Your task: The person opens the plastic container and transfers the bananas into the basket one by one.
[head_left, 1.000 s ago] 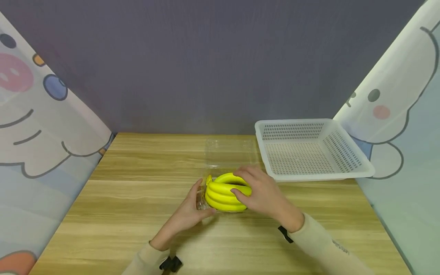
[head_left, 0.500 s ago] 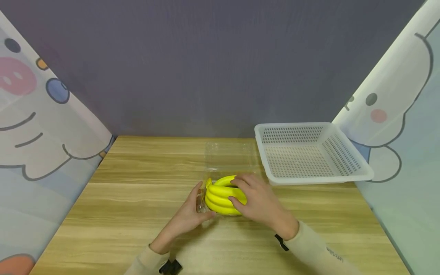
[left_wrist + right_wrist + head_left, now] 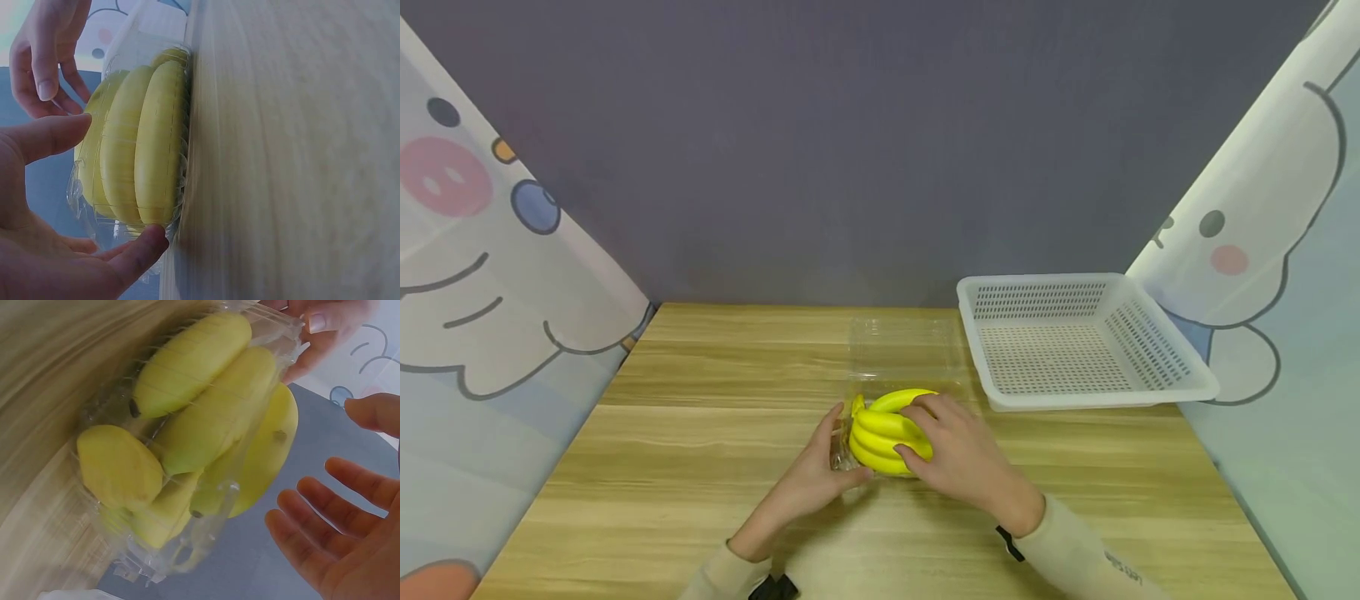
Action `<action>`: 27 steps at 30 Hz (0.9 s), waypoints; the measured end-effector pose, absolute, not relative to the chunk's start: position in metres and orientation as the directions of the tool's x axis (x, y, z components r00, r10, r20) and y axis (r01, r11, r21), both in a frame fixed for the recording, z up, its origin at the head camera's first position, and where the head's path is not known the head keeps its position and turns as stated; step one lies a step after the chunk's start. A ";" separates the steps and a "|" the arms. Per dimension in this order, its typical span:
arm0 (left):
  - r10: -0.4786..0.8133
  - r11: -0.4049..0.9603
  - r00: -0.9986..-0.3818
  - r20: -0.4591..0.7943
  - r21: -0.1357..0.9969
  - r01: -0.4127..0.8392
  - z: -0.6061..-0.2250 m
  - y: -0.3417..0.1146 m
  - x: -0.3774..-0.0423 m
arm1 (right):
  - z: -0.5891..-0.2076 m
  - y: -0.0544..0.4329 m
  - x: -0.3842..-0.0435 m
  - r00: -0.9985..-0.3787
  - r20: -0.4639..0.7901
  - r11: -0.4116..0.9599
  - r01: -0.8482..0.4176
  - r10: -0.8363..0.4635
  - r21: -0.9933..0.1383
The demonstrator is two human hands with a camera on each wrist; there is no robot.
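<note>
A bunch of yellow bananas (image 3: pixel 887 437) sits in the base of a clear plastic clamshell box (image 3: pixel 842 446), its stem end toward the left. The box's hinged lid (image 3: pixel 902 350) lies folded back on the far side. My left hand (image 3: pixel 812 475) grips the left end of the box, thumb on the near side and fingers behind. My right hand (image 3: pixel 962 458) is over the right end of the bunch. In the right wrist view, the right hand's fingers (image 3: pixel 337 512) are spread and relaxed, with a gap between them and the bananas.
A white perforated basket (image 3: pixel 1090 400) stands at the back right, close to the box lid. The wooden table (image 3: pixel 685 475) meets a dark grey wall (image 3: pixel 820 167) at the back. Cartoon-printed panels (image 3: pixel 497 333) flank both sides.
My right hand has shifted slightly left over the bananas, its fingers loosening from the bunch. The left hand stays at the box's left end. The head view has tilted up a little.
</note>
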State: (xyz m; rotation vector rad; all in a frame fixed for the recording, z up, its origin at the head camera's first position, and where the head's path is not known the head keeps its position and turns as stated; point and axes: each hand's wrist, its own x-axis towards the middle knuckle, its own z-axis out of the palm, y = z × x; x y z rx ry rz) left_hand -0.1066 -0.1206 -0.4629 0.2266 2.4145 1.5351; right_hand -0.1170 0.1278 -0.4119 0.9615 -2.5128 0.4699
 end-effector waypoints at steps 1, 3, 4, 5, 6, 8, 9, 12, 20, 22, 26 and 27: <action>0.275 0.425 -0.951 -0.143 0.905 -0.013 -0.463 -0.121 -0.106 | -0.413 0.128 -0.117 -0.682 0.480 0.709 -0.687 -0.552 -0.160; 0.279 0.419 -0.950 -0.141 0.908 -0.012 -0.463 -0.121 -0.106 | -0.414 0.127 -0.117 -0.683 0.478 0.714 -0.684 -0.552 -0.153; 0.280 0.418 -0.950 -0.139 0.908 -0.009 -0.463 -0.121 -0.107 | -0.414 0.126 -0.117 -0.683 0.477 0.715 -0.683 -0.553 -0.148; 0.282 0.416 -0.950 -0.137 0.909 -0.008 -0.463 -0.122 -0.107 | -0.414 0.126 -0.117 -0.682 0.478 0.717 -0.682 -0.554 -0.142; 0.283 0.412 -0.950 -0.135 0.911 -0.007 -0.464 -0.122 -0.107 | -0.414 0.126 -0.117 -0.681 0.478 0.719 -0.682 -0.554 -0.138; 0.286 0.410 -0.949 -0.133 0.912 -0.004 -0.464 -0.122 -0.108 | -0.415 0.125 -0.118 -0.681 0.473 0.721 -0.681 -0.559 -0.129; 0.286 0.410 -0.949 -0.133 0.912 -0.004 -0.464 -0.122 -0.108 | -0.415 0.125 -0.118 -0.683 0.469 0.722 -0.680 -0.560 -0.127; 0.288 0.410 -0.948 -0.137 0.912 -0.008 -0.464 -0.122 -0.107 | -0.417 0.125 -0.118 -0.688 0.455 0.727 -0.676 -0.565 -0.120; 0.283 0.409 -0.949 -0.140 0.912 -0.012 -0.464 -0.121 -0.106 | -0.423 0.124 -0.118 -0.697 0.447 0.736 -0.667 -0.560 -0.118; 0.283 0.412 -0.949 -0.139 0.911 -0.011 -0.465 -0.121 -0.106 | -0.425 0.123 -0.118 -0.698 0.448 0.736 -0.666 -0.558 -0.121; 0.284 0.409 -0.949 -0.138 0.913 -0.010 -0.466 -0.121 -0.107 | -0.427 0.122 -0.120 -0.703 0.442 0.739 -0.663 -0.557 -0.122; 0.285 0.407 -0.949 -0.138 0.913 -0.011 -0.466 -0.121 -0.107 | -0.427 0.121 -0.120 -0.705 0.439 0.740 -0.661 -0.557 -0.123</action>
